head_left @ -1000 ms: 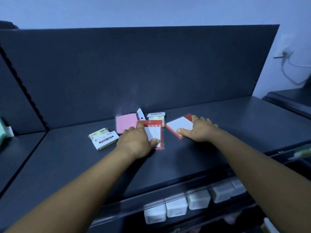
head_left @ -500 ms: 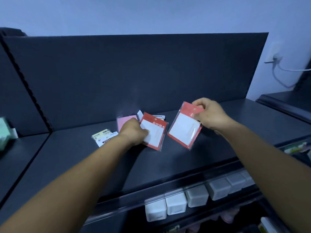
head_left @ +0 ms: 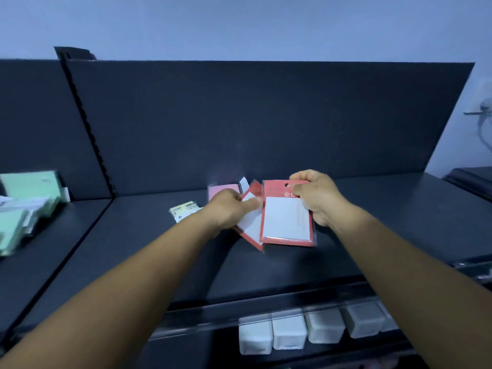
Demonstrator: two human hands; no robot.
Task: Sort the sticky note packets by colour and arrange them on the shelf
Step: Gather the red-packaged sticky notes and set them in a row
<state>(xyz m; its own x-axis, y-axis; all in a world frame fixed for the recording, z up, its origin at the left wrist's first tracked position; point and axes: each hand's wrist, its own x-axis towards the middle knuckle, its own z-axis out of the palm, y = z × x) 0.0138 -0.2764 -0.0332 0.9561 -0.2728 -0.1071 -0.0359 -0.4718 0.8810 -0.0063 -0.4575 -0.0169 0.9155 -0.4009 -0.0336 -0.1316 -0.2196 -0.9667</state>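
Above the dark shelf [head_left: 372, 235], one red-backed packet [head_left: 288, 222] is pinched by the right hand [head_left: 316, 198] (overlapping the other), a second red packet [head_left: 250, 227] gripped by the left hand [head_left: 229, 211]

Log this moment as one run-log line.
left hand: grips red packet | right hand: grips second red packet, overlapping the first | pink packet: on shelf

Frame centre: right hand [head_left: 318, 201] pinches red packet [head_left: 287, 217] by its top, overlapping second red packet [head_left: 251, 227] gripped by left hand [head_left: 229, 209]. Pink packet [head_left: 222, 189] behind, green packets [head_left: 24, 206] far left on shelf [head_left: 372, 222].
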